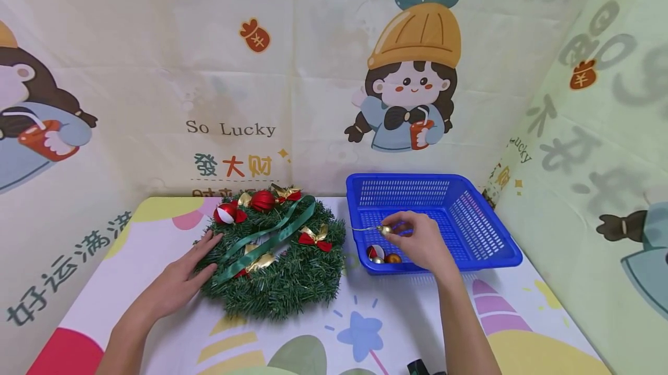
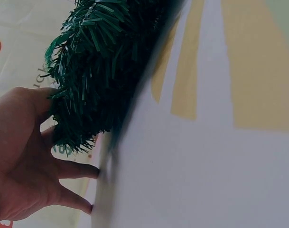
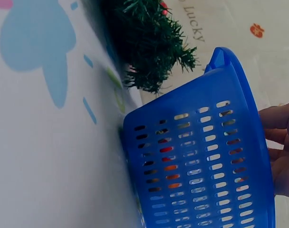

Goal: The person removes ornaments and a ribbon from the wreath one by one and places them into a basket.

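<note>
A green wreath [image 1: 292, 285] lies on the table, dressed with red and gold bows, red baubles and a green ribbon [image 1: 282, 236]. My left hand [image 1: 180, 282] rests against its left side with the fingers spread; in the left wrist view, the thumb side meets the needles [image 2: 82, 95]. Over the blue basket [image 1: 433, 266], my right hand [image 1: 420, 239] pinches a small gold bauble [image 1: 385, 229] with a thin string trailing left. In the right wrist view the basket wall hides most of that hand [image 3: 284, 147].
Inside the basket's near left corner sit several baubles, among them a red and white one [image 1: 374, 251] and an orange-gold one [image 1: 393, 258]. A dark object [image 1: 418, 367] lies at the table's front edge. Printed cloth walls [image 1: 313, 102] stand behind and beside the table.
</note>
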Motion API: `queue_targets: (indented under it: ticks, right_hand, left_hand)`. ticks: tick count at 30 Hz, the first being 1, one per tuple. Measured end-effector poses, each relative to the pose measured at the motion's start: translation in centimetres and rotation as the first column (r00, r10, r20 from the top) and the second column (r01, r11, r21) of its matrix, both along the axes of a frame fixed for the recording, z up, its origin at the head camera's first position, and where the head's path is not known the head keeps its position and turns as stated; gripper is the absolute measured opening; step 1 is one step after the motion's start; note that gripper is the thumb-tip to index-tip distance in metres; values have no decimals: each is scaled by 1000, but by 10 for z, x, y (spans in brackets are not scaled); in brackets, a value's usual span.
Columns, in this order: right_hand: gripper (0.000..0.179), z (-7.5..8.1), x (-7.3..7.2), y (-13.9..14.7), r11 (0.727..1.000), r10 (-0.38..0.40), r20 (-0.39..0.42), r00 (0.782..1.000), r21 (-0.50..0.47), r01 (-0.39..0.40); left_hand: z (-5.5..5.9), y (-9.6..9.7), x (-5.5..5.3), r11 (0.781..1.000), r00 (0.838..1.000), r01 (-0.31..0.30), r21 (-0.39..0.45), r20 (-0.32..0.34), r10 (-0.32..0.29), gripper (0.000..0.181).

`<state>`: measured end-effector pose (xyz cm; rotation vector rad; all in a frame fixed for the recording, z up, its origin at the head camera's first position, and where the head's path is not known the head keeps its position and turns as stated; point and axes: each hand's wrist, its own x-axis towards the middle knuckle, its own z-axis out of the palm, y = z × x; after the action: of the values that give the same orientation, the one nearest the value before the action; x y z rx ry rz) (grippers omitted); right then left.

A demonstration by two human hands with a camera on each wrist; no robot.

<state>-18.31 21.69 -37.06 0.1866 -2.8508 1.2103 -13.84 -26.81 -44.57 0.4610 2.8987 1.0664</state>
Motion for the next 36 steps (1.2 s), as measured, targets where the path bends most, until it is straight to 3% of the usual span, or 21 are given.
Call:
queue_targets:
  ticks: [21,36]
  right_hand:
    - [11,-6,-2,9,988,1,188,982,149,-30]
    - [6,-8,0,9,975,29,227,973,210,-78]
  left_hand:
    - [-1,0,-1,1000,1000,-2,-1,7,2,63]
    - [-1,0,0,1000,1000,1,4,4,-1,63]
